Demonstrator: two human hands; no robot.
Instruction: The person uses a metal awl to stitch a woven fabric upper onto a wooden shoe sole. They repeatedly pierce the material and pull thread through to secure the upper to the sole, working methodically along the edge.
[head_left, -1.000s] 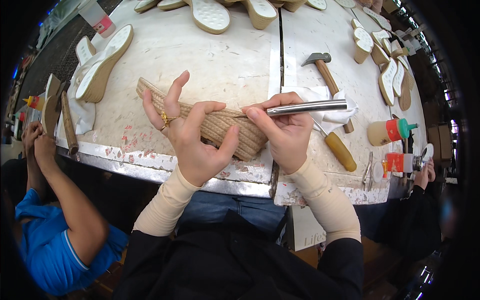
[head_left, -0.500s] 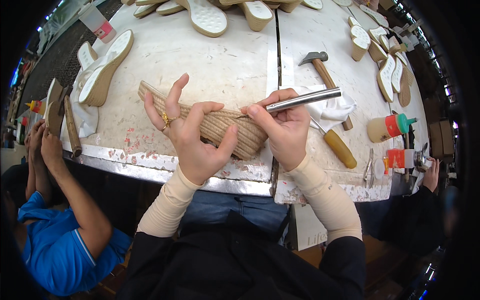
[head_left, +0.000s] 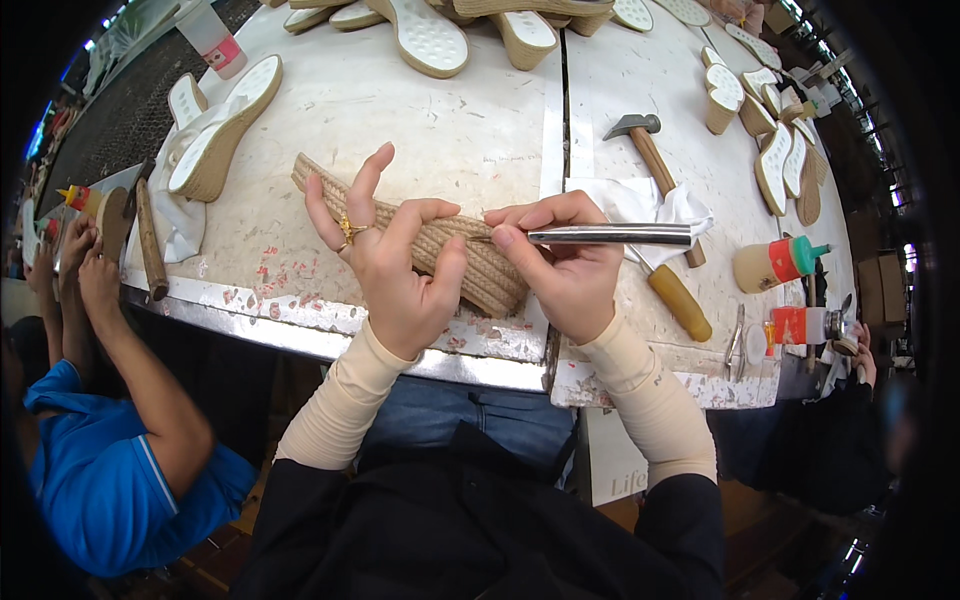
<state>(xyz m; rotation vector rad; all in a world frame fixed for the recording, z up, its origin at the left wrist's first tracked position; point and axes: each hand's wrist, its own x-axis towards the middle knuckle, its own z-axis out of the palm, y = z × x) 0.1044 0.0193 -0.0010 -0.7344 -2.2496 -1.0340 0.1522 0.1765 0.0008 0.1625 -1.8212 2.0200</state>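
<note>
A wedge shoe sole (head_left: 490, 270) wrapped in tan braided rope lies on its side before me, slanting from upper left to lower right. My left hand (head_left: 400, 270) steadies it, thumb and index finger against the rope, other fingers lifted and spread; a gold ring shows on one. In my right hand (head_left: 570, 255) is a slim silver metal-handled tool (head_left: 620, 234), pinched near its front, the handle pointing right almost level. Its thin dark tip meets the rope beside my left thumb. Whether the tip is inside the rope I cannot tell.
Right of my hands lie a hammer (head_left: 650, 155), a white cloth (head_left: 640, 205), a yellow-handled tool (head_left: 680, 300), tweezers (head_left: 736, 340) and a green-capped bottle (head_left: 775, 264). White-topped soles (head_left: 425, 40) pile at the back. Leftward are another sole (head_left: 235, 120) and a co-worker's hands (head_left: 95, 265).
The tool's handle in my right hand has swung down from an upward slant to nearly level. My left fingers have barely shifted on the sole. The whole view has moved slightly.
</note>
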